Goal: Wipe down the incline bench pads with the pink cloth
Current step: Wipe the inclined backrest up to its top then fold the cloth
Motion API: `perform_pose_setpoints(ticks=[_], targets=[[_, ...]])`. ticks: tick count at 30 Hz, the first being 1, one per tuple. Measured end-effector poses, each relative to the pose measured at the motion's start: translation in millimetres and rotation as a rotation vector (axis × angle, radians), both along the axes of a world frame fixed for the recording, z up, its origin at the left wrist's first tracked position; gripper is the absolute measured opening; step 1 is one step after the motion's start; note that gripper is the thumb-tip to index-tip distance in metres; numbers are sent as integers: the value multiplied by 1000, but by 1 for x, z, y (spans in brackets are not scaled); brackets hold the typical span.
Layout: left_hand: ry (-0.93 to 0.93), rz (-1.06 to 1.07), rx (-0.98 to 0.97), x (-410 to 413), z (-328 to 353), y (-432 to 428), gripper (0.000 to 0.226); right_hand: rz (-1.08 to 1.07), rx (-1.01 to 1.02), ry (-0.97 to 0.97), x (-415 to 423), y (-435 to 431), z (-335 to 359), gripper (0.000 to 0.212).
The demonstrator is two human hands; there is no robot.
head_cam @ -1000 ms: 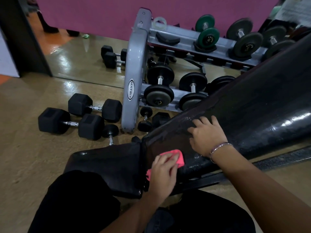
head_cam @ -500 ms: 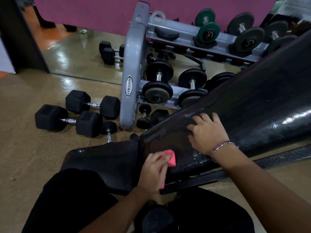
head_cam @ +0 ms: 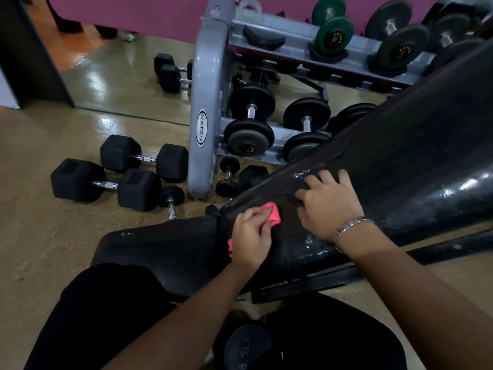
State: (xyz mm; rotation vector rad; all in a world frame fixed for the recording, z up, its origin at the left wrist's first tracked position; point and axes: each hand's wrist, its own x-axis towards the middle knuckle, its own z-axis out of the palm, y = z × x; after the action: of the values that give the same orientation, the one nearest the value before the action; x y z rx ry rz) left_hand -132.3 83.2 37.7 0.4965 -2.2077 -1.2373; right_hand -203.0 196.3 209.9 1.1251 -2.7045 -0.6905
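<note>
Nearest the camera, the person's legs [head_cam: 101,316] in black clothing fill the bottom of the view. Between the knees lies a dark round weight [head_cam: 248,348], perhaps a dumbbell head; its marking is too dim to read.

The left hand [head_cam: 250,241] reaches forward with its fingers curled round the pink cloth [head_cam: 270,213], pressing it against the lower end of the back pad [head_cam: 400,161], just beside the gap to the seat pad [head_cam: 160,247]. One bunched end of the cloth sticks out past the fingertips, and a small corner shows under the heel of the hand. The right hand [head_cam: 329,204] lies flat on the same back pad a little higher up, fingers spread and holding nothing, near the cloth but apart from it. A metal bracelet [head_cam: 349,228] circles that wrist. The back pad slopes up to the right, glossy and black, and the dark bench frame [head_cam: 320,284] runs beneath it.

Beyond the seat pad, two black hex dumbbells [head_cam: 106,184] lie side by side on the tan floor [head_cam: 40,236], with smaller ones near them. Behind stands a grey dumbbell rack [head_cam: 205,102] marked MATRIX, holding round black dumbbells [head_cam: 250,121] on its lower tier and a green dumbbell [head_cam: 333,33] on the upper. A pink wall [head_cam: 133,9] lies farthest back.
</note>
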Motion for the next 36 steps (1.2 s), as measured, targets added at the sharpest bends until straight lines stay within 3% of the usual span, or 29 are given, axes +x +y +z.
perform_pose_setpoints(ticks=[4,10,15,20,25,29,36], targets=[[40,-93,-67,12,-12,-6,38,-3,13,-7,0,-1,2,35],[-16,21,40,-29,9,-21,37,0,31,-16,5,1,2,36],[25,-81,-32,-7,-9,-28,37,7,31,-26,3,3,3,38],[-33,0,83,-43,13,-41,33,10,11,-29,3,2,1,37],[13,-49,-12,-33,-6,-43,36,15,-9,-36,2,6,-2,38],[-90,0,122,-70,5,-61,28,26,-18,-31,1,7,-2,38],[-8,-82,107,-60,-2,-59,31,24,-32,-33,-2,7,-3,36]])
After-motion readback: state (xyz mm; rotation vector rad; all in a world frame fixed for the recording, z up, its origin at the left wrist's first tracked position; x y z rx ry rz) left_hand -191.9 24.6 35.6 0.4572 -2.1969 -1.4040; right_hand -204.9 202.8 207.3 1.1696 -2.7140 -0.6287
